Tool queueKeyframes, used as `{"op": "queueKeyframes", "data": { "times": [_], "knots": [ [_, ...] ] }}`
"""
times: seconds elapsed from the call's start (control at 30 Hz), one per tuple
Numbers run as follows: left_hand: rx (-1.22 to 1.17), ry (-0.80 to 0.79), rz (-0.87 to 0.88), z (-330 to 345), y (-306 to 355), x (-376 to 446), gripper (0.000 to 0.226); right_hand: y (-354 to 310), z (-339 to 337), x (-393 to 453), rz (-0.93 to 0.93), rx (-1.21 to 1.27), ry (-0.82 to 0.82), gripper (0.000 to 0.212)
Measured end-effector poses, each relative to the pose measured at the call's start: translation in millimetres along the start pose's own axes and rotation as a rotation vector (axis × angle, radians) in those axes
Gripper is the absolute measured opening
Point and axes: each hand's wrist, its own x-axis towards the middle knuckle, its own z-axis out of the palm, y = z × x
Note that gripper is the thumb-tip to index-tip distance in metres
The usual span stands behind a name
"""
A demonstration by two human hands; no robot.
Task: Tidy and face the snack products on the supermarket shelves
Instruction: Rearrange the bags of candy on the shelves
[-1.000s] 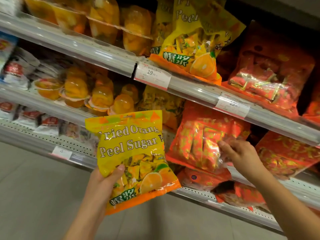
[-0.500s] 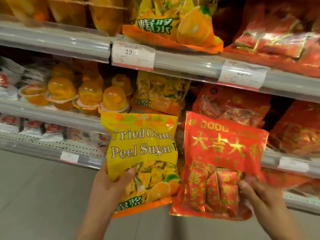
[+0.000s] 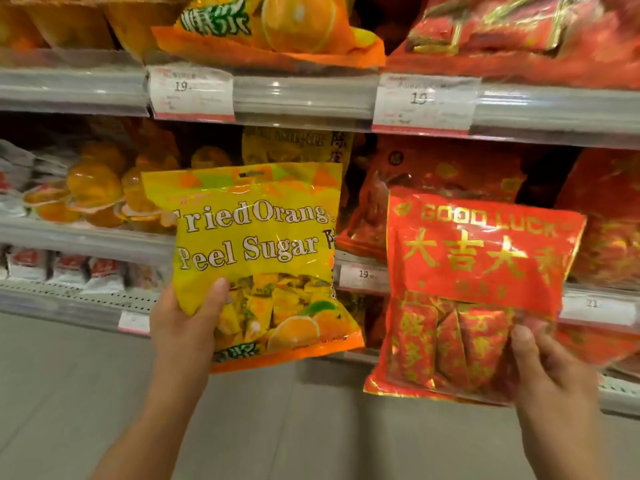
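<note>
Head view: yellow bag (image 3: 256,251) reading "Fried Orange Peel Sugar" stands upright in mid-air, just left of centre, held off the shelves. Its lower left corner sits in the left hand (image 3: 183,327), whose thumb lies across the front of the pack while the other fingers are hidden behind it. At 3 o'clock from it, apart by a narrow gap, hangs the red bag (image 3: 481,271) marked "GOOD LUCK" in gold, front facing the camera, tilted slightly with its top leaning right. The right hand (image 3: 550,372) grips its lower right corner, thumb on the front, fingers curled round the edge.

Behind both packs run the shelves. At 12 o'clock, the upper shelf rail (image 3: 304,95) carries two price tags (image 3: 192,93), both showing 19. Above that rail more yellow packs (image 3: 270,26) lie at 12 o'clock and more red packs (image 3: 519,32) at 1 o'clock, their lower edges overhanging the rail. On the middle shelf, jelly cups (image 3: 93,188) with orange filling sit at 9 o'clock, and red packs fill the space from 2 to 3 o'clock. White packets (image 3: 69,268) line the lower shelf at 8 o'clock. Grey floor (image 3: 69,393) spreads from 6 to 8 o'clock.
</note>
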Motion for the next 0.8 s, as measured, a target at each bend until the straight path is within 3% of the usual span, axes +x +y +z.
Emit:
{"op": "queueKeyframes", "data": {
  "times": [0.07,0.2,0.27,0.37,0.63,0.8],
  "knots": [
    [0.016,0.001,0.054,8,13,6,0.020,1,-5,1,0.001,-0.048,0.042,0.027],
    [0.023,-0.036,0.136,26,36,23,0.037,-7,-3,-5,0.050,-0.052,0.075,0.036],
    [0.062,-0.017,0.196,38,45,37,0.033,-10,0,-4,0.054,-0.014,0.094,0.036],
    [0.095,0.036,0.252,62,52,50,0.019,-9,-5,-4,0.059,0.000,0.114,0.057],
    [0.172,0.082,0.262,111,57,100,0.023,-16,-27,-6,0.048,-0.027,0.134,0.085],
    [0.293,0.127,0.234,118,60,133,0.036,-20,-30,-10,0.102,0.016,0.163,0.066]
  ]
}}
